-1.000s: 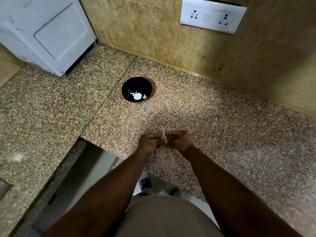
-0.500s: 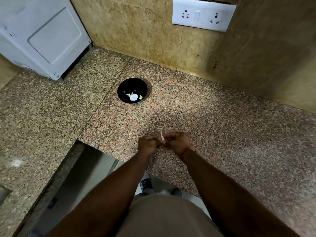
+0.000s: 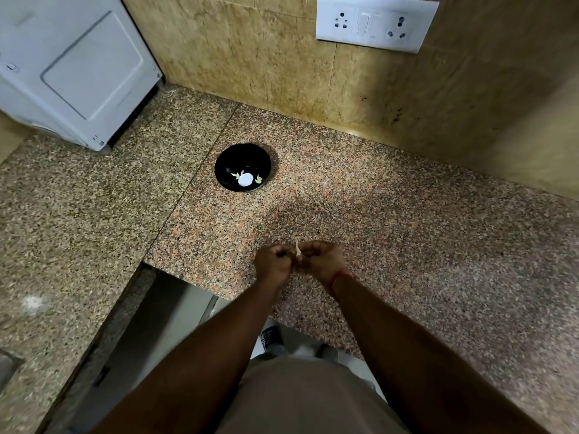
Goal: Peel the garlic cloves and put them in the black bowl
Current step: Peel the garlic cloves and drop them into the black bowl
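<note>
Head view looks down on a speckled brown-and-pink granite countertop (image 3: 407, 233) that fills the corner under a beige tiled wall (image 3: 250, 51). At the counter's far left edge stands a white boxy appliance (image 3: 75, 67), and a white socket-and-switch plate (image 3: 376, 23) is fixed to the wall above the back edge. Toward the middle of the counter, nearer the back edge than the front, sits the small round glossy black bowl (image 3: 242, 167); inside it lie what look like 2 or 3 pale pieces of garlic beside a bright white spot that may be only a reflection.

Both forearms reach forward from the bottom of the frame and meet just inside the counter's front edge, well apart from the bowl. The left hand (image 3: 273, 262) and right hand (image 3: 322, 258) are knuckles-up and almost touching, fingers curled in tight, pinching between them a small pale garlic clove (image 3: 298, 251) whose thin papery tip sticks up. A red thread circles the right wrist.

Peeling looks to be the step in hand, with the skin not yet clearly off. Next, the fingers likely need to pull the skin free, then 1 hand must carry the bare clove forward and left to drop it into the bowl.
</note>
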